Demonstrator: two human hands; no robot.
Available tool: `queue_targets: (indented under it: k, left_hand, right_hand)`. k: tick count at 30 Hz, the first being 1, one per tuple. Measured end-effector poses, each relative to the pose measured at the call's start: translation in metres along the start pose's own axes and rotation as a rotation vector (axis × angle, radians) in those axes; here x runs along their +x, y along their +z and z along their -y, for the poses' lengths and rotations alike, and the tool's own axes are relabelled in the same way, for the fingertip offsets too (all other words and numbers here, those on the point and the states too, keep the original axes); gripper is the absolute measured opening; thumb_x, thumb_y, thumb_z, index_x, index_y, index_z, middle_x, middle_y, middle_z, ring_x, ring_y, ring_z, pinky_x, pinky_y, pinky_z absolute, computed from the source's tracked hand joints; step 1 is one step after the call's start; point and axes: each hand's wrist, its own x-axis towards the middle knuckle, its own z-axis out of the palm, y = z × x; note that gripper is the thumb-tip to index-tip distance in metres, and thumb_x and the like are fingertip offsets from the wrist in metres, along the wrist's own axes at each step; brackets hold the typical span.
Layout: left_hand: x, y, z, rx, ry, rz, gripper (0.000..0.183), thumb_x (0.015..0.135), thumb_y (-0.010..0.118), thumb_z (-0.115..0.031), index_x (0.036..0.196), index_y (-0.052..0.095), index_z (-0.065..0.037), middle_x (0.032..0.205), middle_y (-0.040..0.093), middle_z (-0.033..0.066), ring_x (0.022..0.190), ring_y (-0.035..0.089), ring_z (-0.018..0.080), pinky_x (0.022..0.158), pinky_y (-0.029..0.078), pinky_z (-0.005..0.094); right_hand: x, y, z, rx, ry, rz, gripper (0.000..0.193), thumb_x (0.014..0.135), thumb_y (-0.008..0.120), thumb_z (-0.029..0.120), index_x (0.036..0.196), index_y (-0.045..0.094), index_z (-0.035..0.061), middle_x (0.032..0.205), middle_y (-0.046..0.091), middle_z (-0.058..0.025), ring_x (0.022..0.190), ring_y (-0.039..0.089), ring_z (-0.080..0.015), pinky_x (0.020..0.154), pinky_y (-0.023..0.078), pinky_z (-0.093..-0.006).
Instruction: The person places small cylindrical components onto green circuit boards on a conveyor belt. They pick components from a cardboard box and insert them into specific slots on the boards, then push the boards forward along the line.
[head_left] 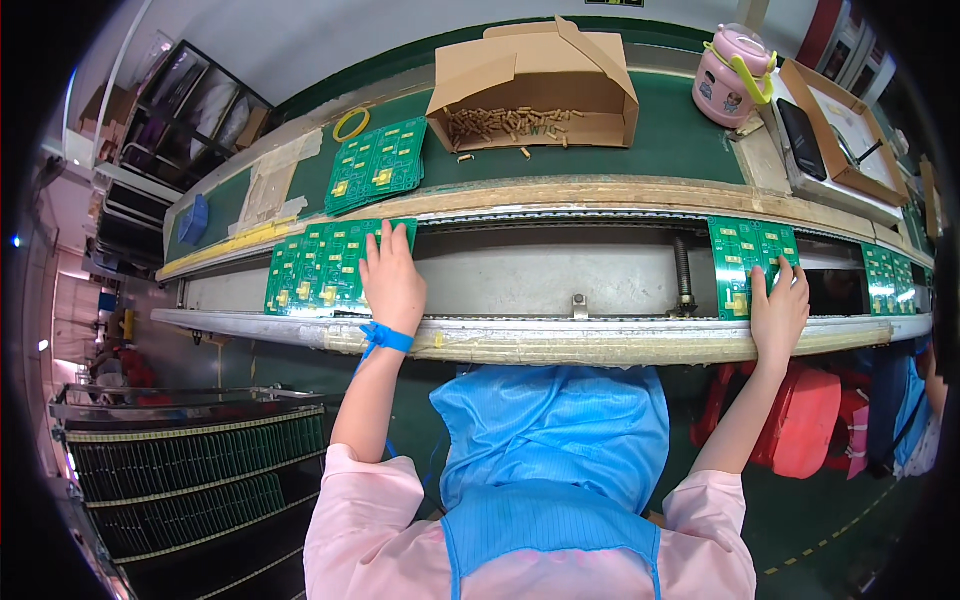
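Observation:
My left hand [392,285], with a blue wrist strap, lies with fingers stretched out on the right edge of a green circuit board panel [325,262] that sits across the rails of a conveyor [545,252]. Farther right, my right hand [780,312] rests with fingers apart on the lower right part of another green circuit board [735,245], also on the rails. Both boards carry small pale components and yellow blocks. Beyond the left board lies a stack of similar boards [378,163] on the bench. The parts of the boards under my fingers are hidden.
An open cardboard box [475,65] holds many small brass-coloured cylinders, with several loose in front. A roll of yellow tape [351,125], a pink lidded container [732,80] and a dark phone-like device [800,140] stand around it. Lower left is a rack of boards [185,460].

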Motion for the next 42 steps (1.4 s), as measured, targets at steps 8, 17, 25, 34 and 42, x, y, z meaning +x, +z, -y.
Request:
queue_targets:
  k: [8, 17, 25, 34, 42]
  left_hand:
    - [0.017, 0.002, 0.047, -0.025, -0.13, -0.085, 0.063, 0.076, 0.052, 0.013, 0.136, 0.04, -0.001, 0.147, 0.035, 0.0234, 0.135, 0.032, 0.0492, 0.11, 0.029, 0.0586]
    - [-0.009, -0.017, -0.028, 0.012, 0.113, -0.044, 0.067, 0.078, 0.052, 0.01, 0.141, 0.032, 0.006, 0.151, 0.027, 0.0264, 0.139, 0.024, 0.0485, 0.11, 0.026, 0.0618]
    - [-0.006, 0.011, -0.069, 0.165, 0.065, 0.063, 0.065, 0.081, 0.058, 0.002, 0.141, 0.032, 0.007, 0.149, 0.029, 0.0289, 0.134, 0.032, 0.0506, 0.104, 0.036, 0.0596]
    - [-0.005, 0.007, -0.082, 0.196, 0.147, 0.041, 0.061, 0.082, 0.058, -0.007, 0.138, 0.04, 0.007, 0.142, 0.041, 0.03, 0.126, 0.045, 0.0474, 0.096, 0.047, 0.0477]
    - [-0.008, 0.006, -0.097, 0.186, 0.239, 0.054, 0.062, 0.08, 0.06, -0.01, 0.138, 0.042, 0.005, 0.14, 0.044, 0.0298, 0.124, 0.048, 0.0457, 0.091, 0.051, 0.0437]
  right_hand:
    - [0.0, 0.001, 0.002, 0.003, 0.005, 0.009, 0.056, 0.093, 0.052, 0.046, 0.134, 0.048, 0.0082, 0.138, 0.045, -0.0205, 0.131, 0.039, -0.0363, 0.107, 0.031, -0.0504]
    - [-0.001, 0.001, 0.0, 0.011, -0.008, -0.024, 0.055, 0.092, 0.054, 0.045, 0.132, 0.05, 0.0075, 0.136, 0.046, -0.0206, 0.129, 0.042, -0.0365, 0.105, 0.033, -0.05]
    - [-0.001, 0.003, 0.0, -0.005, -0.043, -0.04, 0.055, 0.092, 0.054, 0.045, 0.131, 0.05, 0.0066, 0.135, 0.046, -0.0223, 0.128, 0.042, -0.039, 0.103, 0.034, -0.0529]
    - [-0.003, -0.002, 0.005, 0.009, -0.043, -0.042, 0.055, 0.092, 0.054, 0.046, 0.13, 0.051, 0.0061, 0.133, 0.047, -0.0233, 0.126, 0.042, -0.0405, 0.103, 0.034, -0.0526]
    - [-0.003, -0.001, 0.006, 0.011, -0.038, -0.046, 0.058, 0.091, 0.054, 0.048, 0.129, 0.052, 0.0054, 0.134, 0.047, -0.0227, 0.125, 0.043, -0.0408, 0.102, 0.034, -0.0556]
